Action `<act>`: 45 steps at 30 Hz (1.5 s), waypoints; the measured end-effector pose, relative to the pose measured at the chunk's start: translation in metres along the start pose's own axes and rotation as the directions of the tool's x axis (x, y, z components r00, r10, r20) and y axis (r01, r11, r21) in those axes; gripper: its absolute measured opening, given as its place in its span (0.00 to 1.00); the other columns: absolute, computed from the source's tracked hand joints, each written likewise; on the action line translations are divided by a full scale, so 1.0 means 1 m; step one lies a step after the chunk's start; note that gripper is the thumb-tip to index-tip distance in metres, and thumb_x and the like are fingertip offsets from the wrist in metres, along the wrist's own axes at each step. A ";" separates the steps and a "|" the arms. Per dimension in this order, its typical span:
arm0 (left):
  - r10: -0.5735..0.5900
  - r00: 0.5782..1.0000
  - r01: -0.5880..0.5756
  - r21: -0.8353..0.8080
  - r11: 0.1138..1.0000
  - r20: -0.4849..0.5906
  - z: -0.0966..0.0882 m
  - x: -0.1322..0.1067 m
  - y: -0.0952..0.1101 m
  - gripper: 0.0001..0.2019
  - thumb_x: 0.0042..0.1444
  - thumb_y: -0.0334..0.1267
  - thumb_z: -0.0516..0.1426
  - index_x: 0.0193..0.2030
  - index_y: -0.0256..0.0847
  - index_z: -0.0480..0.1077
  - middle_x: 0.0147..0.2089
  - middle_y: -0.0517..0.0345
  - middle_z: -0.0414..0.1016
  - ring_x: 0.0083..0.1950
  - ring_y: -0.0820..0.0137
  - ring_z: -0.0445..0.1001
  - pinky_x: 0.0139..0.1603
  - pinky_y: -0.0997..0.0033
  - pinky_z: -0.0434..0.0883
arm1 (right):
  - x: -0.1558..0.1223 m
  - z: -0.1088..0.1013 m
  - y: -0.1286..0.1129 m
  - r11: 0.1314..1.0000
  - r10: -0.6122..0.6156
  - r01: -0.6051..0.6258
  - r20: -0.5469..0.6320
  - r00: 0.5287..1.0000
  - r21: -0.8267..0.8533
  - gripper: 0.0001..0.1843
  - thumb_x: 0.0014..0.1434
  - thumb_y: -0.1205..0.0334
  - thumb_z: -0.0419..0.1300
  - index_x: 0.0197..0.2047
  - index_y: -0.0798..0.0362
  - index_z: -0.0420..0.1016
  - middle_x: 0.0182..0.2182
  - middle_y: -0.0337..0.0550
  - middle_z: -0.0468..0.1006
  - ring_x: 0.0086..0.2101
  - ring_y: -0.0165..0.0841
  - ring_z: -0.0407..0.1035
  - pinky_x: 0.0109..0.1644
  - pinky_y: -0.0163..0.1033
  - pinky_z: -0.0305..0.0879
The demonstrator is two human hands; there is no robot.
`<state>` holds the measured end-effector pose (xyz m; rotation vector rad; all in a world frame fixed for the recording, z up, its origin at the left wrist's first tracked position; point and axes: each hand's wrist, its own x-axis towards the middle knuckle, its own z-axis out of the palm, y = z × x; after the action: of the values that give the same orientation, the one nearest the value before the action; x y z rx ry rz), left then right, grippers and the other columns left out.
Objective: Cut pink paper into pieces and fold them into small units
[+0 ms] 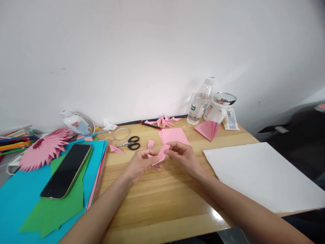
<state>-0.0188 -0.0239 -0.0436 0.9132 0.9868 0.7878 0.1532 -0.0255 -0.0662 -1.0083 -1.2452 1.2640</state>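
Observation:
A small folded piece of pink paper is held between both hands above the wooden table. My left hand pinches its lower left part, with the thumb on top. At its upper right edge, my right hand grips it between thumb and fingers. Just behind the hands lies a stack of pink paper sheets. A smaller pink piece rests beside that stack. To the left are black-handled scissors, their blades near a folded pink triangle.
A phone lies on green and blue paper at the left, near a pleated pink paper ring. A water bottle and a white mug stand by the wall. A white board covers the right side.

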 end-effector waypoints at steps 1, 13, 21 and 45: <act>0.000 1.000 0.000 0.006 1.000 0.013 0.000 0.000 0.000 0.13 0.38 0.38 0.68 0.29 0.33 0.76 0.29 0.54 0.77 0.25 0.74 0.74 0.30 0.73 0.73 | 0.000 0.000 -0.001 0.999 0.015 -0.016 0.007 1.000 0.031 0.15 0.48 0.55 0.66 0.38 0.53 0.75 0.24 0.35 0.73 0.24 0.25 0.66 0.31 0.34 0.64; 0.350 0.918 -0.295 0.271 0.916 -0.185 0.014 -0.002 -0.010 0.10 0.43 0.39 0.62 0.21 0.36 0.67 0.21 0.61 0.72 0.24 0.75 0.70 0.28 0.78 0.67 | -0.002 0.004 -0.002 0.986 -0.001 -0.036 0.227 0.974 0.162 0.12 0.51 0.53 0.64 0.36 0.51 0.76 0.30 0.40 0.78 0.31 0.31 0.70 0.40 0.39 0.66; 0.492 0.839 -0.359 0.443 0.822 -0.234 0.017 -0.004 -0.012 0.06 0.44 0.36 0.60 0.30 0.38 0.69 0.29 0.61 0.72 0.29 0.73 0.71 0.29 0.77 0.69 | -0.005 0.006 0.001 0.990 0.044 -0.072 0.228 0.973 0.118 0.14 0.49 0.52 0.65 0.37 0.52 0.78 0.30 0.40 0.77 0.31 0.30 0.69 0.39 0.38 0.65; 0.371 0.895 -0.270 0.361 0.893 -0.248 0.010 -0.002 -0.009 0.05 0.41 0.34 0.60 0.21 0.38 0.68 0.17 0.64 0.70 0.18 0.77 0.68 0.21 0.79 0.65 | -0.005 0.009 0.004 0.990 0.111 -0.087 0.217 0.970 -0.115 0.16 0.51 0.50 0.61 0.27 0.56 0.69 0.20 0.34 0.66 0.21 0.24 0.57 0.25 0.32 0.52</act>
<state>-0.0085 -0.0317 -0.0480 1.2843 1.2828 1.1010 0.1443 -0.0313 -0.0694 -1.0355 -1.4611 1.4326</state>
